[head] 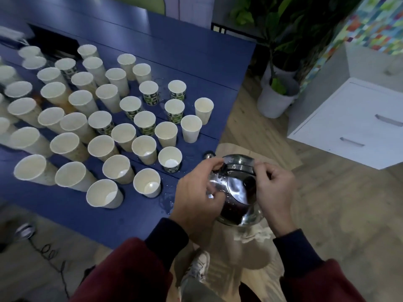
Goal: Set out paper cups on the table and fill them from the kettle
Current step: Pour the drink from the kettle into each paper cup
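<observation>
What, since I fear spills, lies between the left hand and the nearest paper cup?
Head view: only blue table with spilled water separates left hand from that paper cup.

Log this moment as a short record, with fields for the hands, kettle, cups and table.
left hand: grips the kettle at its side
right hand: fingers curled on the handle's end
kettle: steel, held by both hands just off the table corner; no stream visible
paper cups: dozens upright in rows; fill levels unclear
table: blue, with a puddle near the kettle
</observation>
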